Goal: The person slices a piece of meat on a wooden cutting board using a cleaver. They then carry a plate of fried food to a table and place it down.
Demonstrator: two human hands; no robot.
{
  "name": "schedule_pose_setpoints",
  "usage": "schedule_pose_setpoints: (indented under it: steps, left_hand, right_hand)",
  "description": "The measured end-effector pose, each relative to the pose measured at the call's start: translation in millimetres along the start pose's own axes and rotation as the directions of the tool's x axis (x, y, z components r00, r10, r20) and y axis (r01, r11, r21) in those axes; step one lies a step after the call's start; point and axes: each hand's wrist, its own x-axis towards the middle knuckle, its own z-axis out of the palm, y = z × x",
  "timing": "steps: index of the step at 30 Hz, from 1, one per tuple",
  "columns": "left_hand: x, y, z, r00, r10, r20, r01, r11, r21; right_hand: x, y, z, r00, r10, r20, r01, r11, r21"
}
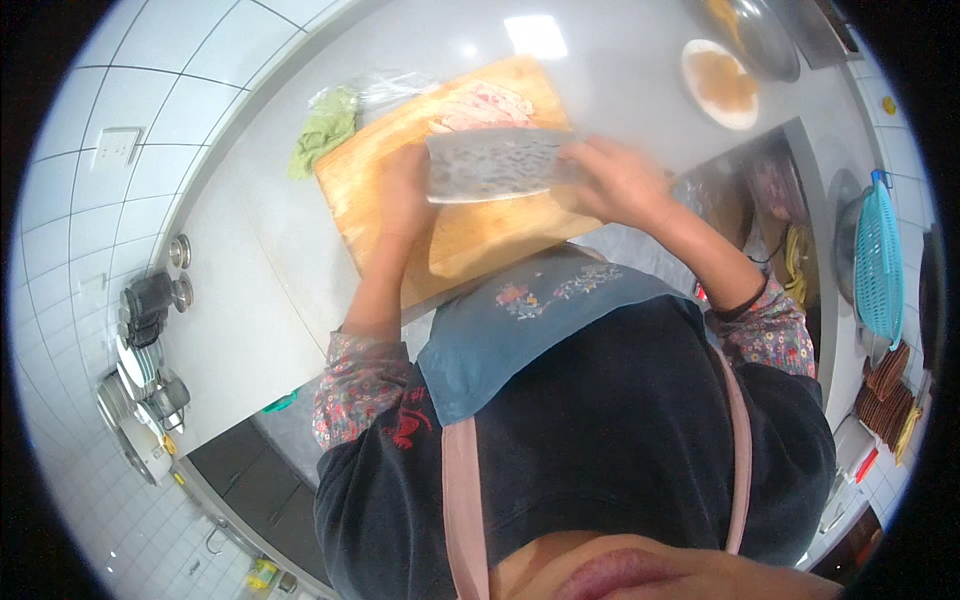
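A broad cleaver (495, 165) hangs over a wooden cutting board (480, 240), its wide blade facing up to me and smeared with wet marks. My right hand (619, 180) grips it at the right end, where the fingers hide the handle. At the blade's left end is my left hand (405, 191), blurred by motion; whether its fingers touch the blade cannot be told. Slices of pale pink raw meat (487, 106) lie on the board's far part, just beyond the blade.
A green cloth (327, 127) and crumpled clear plastic film (394, 88) lie at the board's far left. On the grey counter (255, 262), a white plate of brownish food (739, 109) stands far right by a metal bowl (776, 45). A blue basket (877, 262) leans at right.
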Motion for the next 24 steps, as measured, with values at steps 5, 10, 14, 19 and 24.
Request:
schedule_pose_setpoints:
  steps: [5,10,14,19,24]
  left_hand:
    - [-1,-20,-13,0.958,-0.282,-0.045,0.270,0.945,-0.186]
    - [-3,-37,-13,0.952,-0.273,-0.136,0.249,0.954,-0.169]
    - [-6,-46,-6,0.959,-0.221,-0.180,0.220,0.975,-0.023]
    - [-7,-50,2,0.967,-0.135,-0.218,0.146,0.989,0.037]
    - [-12,-49,1,0.971,-0.114,-0.209,0.120,0.993,0.015]
  right_hand:
    - [-15,10,2,0.987,-0.163,0.004,0.163,0.984,-0.072]
    - [-16,5,13,0.933,-0.320,0.168,0.308,0.947,0.094]
    - [-11,-3,37,0.910,-0.388,0.146,0.383,0.922,0.059]
    - [-7,-2,54,0.880,-0.468,0.079,0.470,0.883,-0.005]
    - [-3,-1,57,0.883,-0.465,0.054,0.455,0.880,0.140]
